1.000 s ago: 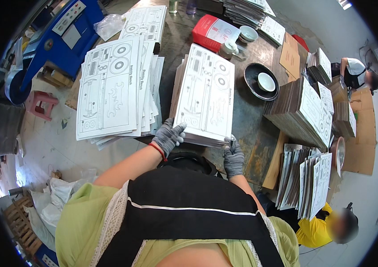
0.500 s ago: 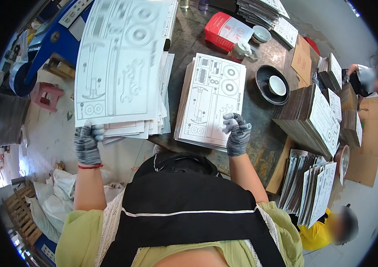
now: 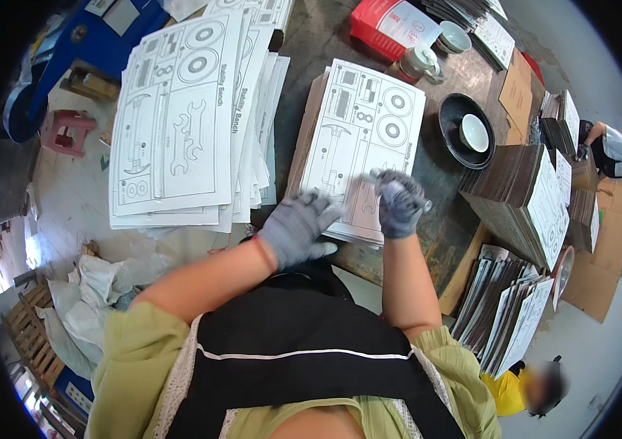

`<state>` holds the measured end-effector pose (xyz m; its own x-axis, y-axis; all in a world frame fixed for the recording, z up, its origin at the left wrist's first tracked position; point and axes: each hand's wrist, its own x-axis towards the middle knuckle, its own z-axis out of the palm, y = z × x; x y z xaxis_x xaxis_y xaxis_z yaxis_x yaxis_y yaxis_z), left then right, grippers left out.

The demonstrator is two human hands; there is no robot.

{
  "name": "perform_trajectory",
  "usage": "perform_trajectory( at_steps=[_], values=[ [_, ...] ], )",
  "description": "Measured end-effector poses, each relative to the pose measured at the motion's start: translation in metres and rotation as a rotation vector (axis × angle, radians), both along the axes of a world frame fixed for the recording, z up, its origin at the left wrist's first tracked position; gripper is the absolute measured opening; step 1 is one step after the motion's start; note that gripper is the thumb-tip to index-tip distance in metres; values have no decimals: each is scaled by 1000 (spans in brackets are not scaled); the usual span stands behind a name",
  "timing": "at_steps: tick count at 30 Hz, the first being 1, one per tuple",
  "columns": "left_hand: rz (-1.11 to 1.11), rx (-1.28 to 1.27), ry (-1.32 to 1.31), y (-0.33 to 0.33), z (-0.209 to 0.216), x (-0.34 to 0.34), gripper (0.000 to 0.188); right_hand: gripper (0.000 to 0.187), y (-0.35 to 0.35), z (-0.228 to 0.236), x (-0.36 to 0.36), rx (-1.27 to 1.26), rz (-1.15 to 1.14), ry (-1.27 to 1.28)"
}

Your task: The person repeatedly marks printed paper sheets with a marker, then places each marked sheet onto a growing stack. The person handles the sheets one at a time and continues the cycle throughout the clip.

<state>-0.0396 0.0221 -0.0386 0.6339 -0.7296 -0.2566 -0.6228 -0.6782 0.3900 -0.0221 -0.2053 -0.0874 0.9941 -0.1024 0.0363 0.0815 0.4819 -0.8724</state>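
In striped grey gloves, both my hands are at the near end of a stack of printed sheets (image 3: 355, 146) in the middle of the table. The sheets carry line drawings of wrenches, a hammer-like tool and rings. My left hand (image 3: 296, 225) is at the stack's near left corner, fingers spread and thumb apart, holding nothing. Above the near right part, my right hand (image 3: 400, 205) has its fingers curled together; whatever is inside them, if anything, is too small to make out. To the left lies a looser, fanned pile of similar printed sheets (image 3: 172, 124).
Beyond the stack stand a red and white bag (image 3: 395, 29), a lidded jar (image 3: 415, 62) and a black bowl (image 3: 448, 121) holding a white bowl (image 3: 474, 133). Tall board stacks (image 3: 516, 197) line the right. A red stool (image 3: 67, 133) stands left; two people are at right.
My left hand has let go of a printed sheet, now on the left pile, and moved right to the middle stack. My right hand stays near that stack, fingers still curled.
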Motion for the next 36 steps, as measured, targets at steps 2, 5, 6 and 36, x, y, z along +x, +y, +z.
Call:
perform_trajectory(
  at_steps=[2,5,6,36],
  values=[
    [112,-79,-131,-24,-32,15,98,37,2,6,27,-13,-92,16],
    [105,113,-11,-42,-52,29,104,23,2,-13,53,-96,-197,-82],
    [104,123,4,-42,-54,27,104,20,3,-17,58,-90,-206,-109],
    [947,-553,531,5,-105,15,63,26,-9,37,-125,-570,-114,49]
  ],
)
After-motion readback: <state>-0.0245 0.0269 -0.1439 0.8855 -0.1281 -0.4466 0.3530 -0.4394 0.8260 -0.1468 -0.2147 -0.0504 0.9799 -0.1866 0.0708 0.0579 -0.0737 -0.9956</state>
